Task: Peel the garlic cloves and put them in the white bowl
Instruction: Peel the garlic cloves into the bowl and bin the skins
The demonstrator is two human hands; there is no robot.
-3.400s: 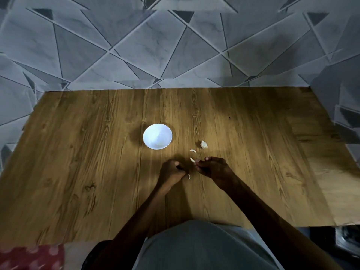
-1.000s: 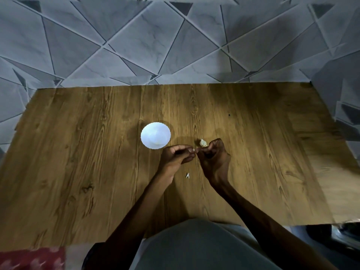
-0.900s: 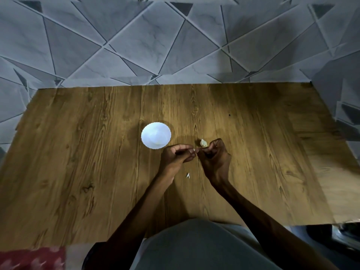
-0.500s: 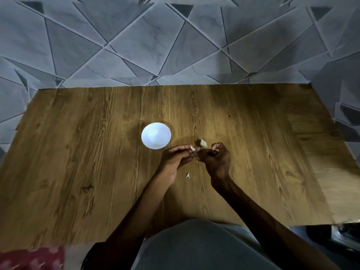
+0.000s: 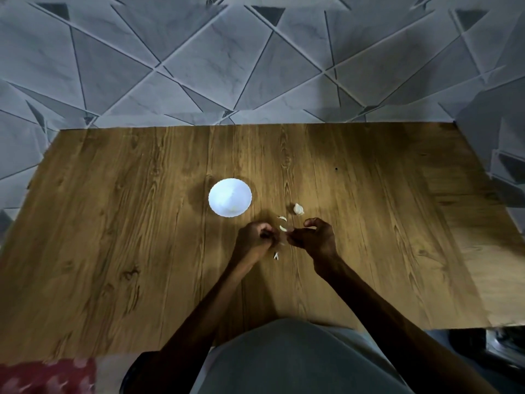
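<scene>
Hands meet at mid wooden table (image 5: 113, 223); left hand (image 5: 254, 238) fingers curled, right hand (image 5: 314, 237) fingertips pinched, both apparently clamped on a small, blurred garlic clove (image 5: 282, 238) between them; second clove (image 5: 298, 209) just beyond; white bowl (image 5: 230, 201) far-left of hands; peel scraps (image 5: 282, 228) beside.

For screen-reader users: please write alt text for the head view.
A person's left hand and right hand pinch a small pale garlic clove between them above a brown wooden table. A round white bowl stands beyond the left hand; another pale garlic piece and thin peel scraps lie on the table close by.
</scene>
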